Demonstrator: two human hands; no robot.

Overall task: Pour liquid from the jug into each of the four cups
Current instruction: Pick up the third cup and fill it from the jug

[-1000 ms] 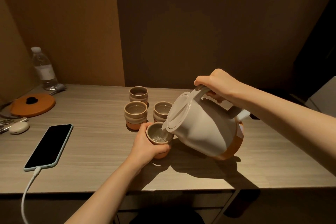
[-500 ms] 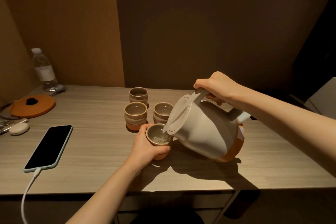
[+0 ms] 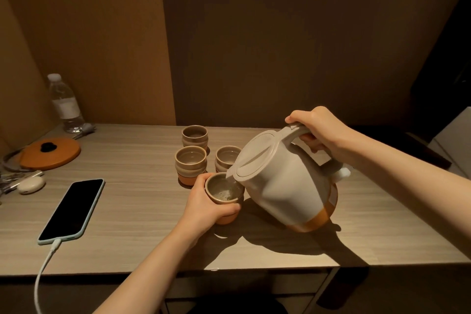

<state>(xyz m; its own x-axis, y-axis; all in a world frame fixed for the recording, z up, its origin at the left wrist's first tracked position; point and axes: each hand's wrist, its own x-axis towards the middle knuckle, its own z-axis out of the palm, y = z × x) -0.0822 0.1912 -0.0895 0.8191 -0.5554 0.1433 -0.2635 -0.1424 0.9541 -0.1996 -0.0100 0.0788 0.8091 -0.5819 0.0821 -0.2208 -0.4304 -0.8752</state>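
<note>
A beige jug with an orange base [image 3: 283, 186] is tilted to the left, its spout over the nearest cup. My right hand [image 3: 318, 130] grips the jug's handle from above. My left hand [image 3: 206, 204] is wrapped around the near cup [image 3: 224, 190], which stands on the table and holds some liquid. A thin stream runs from the spout into it. Three more beige and orange cups stand behind: one at the left [image 3: 190, 164], one at the right [image 3: 226, 158] partly hidden by the jug, one at the back [image 3: 195, 136].
A phone [image 3: 72, 210] on a white charging cable lies at the left of the wooden table [image 3: 132, 237]. Farther left are an orange lid [image 3: 51, 153], a small white case [image 3: 31, 185] and a water bottle [image 3: 65, 104]. Walls close off the back and left.
The jug has tipped a little further over the near cup while the stream keeps running. My left hand has stayed on the cup.
</note>
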